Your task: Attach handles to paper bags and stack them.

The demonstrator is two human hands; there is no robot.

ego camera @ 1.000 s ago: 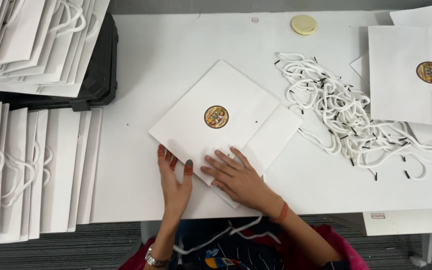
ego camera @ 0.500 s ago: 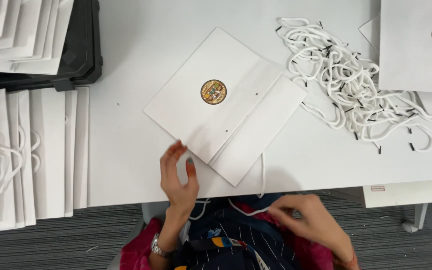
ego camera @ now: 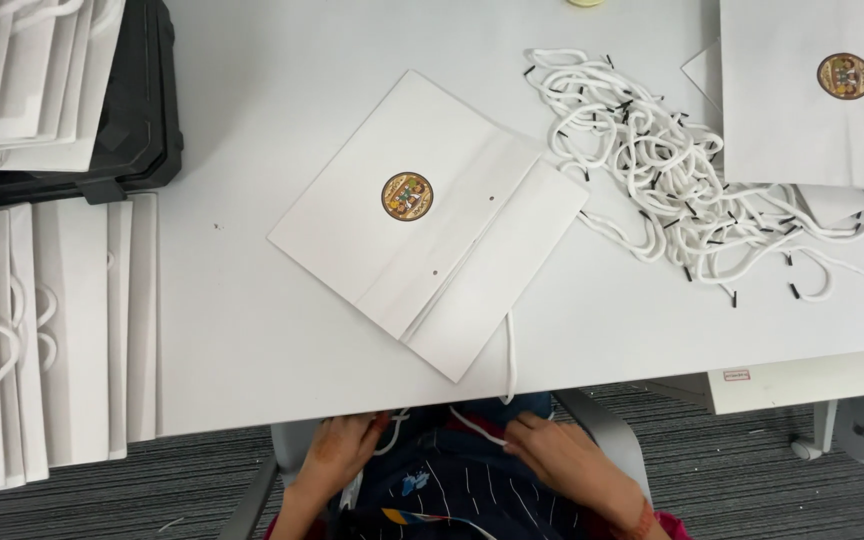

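Note:
A flat white paper bag (ego camera: 430, 220) with a round brown sticker lies tilted on the white table (ego camera: 252, 330). A white cord (ego camera: 508, 362) runs from the bag's near corner over the table edge into my lap. My left hand (ego camera: 344, 450) rests below the table edge beside that cord, fingers curled near it. My right hand (ego camera: 564, 462) lies in my lap with its fingertips on the cord. Neither hand touches the bag.
A tangled heap of white cords with black tips (ego camera: 672, 170) lies right of the bag. More stickered bags (ego camera: 817, 95) are stacked at the far right. Finished bags with handles (ego camera: 42, 330) overlap at the left, beside a black crate (ego camera: 137, 120) holding more.
Both hands have left the bag and dropped off the table into my lap. The view has shifted so the bag sits higher and further from me.

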